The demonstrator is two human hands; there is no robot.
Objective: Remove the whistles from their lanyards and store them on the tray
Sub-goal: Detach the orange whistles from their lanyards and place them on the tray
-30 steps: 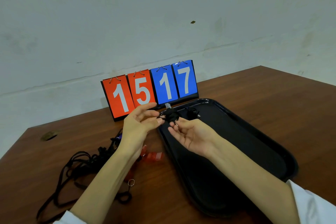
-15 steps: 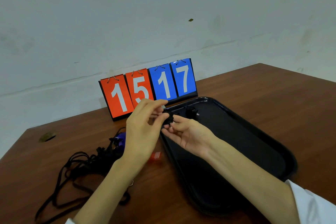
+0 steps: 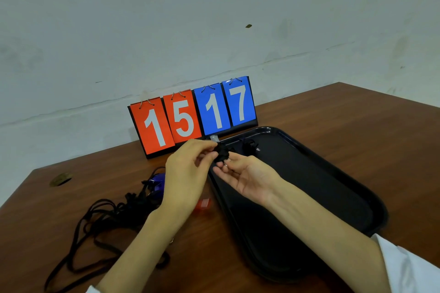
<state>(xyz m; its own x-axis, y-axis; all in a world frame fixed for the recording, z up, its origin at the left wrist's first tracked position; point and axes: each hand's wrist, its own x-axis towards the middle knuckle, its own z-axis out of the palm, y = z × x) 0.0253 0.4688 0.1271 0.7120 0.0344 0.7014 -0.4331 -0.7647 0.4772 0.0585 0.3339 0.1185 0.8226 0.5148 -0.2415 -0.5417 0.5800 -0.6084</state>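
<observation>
A small black whistle (image 3: 222, 153) is pinched between my two hands above the near left corner of the black tray (image 3: 333, 188). My left hand (image 3: 188, 173) grips it from the left with thumb and fingers. My right hand (image 3: 247, 177), palm up, holds it from below at the fingertips. Another black whistle (image 3: 250, 146) lies inside the tray at its far end. A blue whistle (image 3: 158, 182) and a red whistle (image 3: 203, 204) lie on the table left of the tray, beside a tangle of black lanyards (image 3: 102, 223), partly hidden by my left forearm.
A flip scoreboard (image 3: 192, 114) reading 15 and 17 stands against the wall behind the tray. The wooden table (image 3: 357, 121) has a round brass cable hole (image 3: 60, 178) at the far left. A white wall rises behind.
Both hands stayed together on the black whistle over the tray corner; my left fingers shifted their grip on it slightly. The camera view dipped a little.
</observation>
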